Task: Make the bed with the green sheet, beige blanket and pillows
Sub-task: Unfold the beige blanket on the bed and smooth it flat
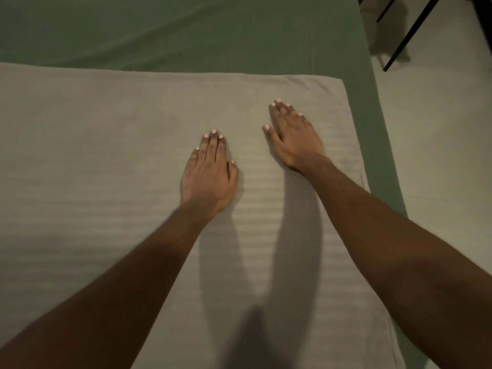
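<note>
The beige blanket (93, 161), faintly striped, lies flat over the near part of the bed, its far edge straight across the view. Beyond it and along the right side the green sheet (213, 30) covers the mattress, with a few soft creases at the far left. My left hand (209, 177) rests flat on the blanket near the middle, fingers straight and together. My right hand (294, 137) presses flat on the blanket a little farther ahead, close to the blanket's far right corner. No pillows are in view.
The bed's right edge (378, 129) drops to a pale floor (439, 145). Thin black legs of a piece of furniture (407, 33) stand on the floor at the top right.
</note>
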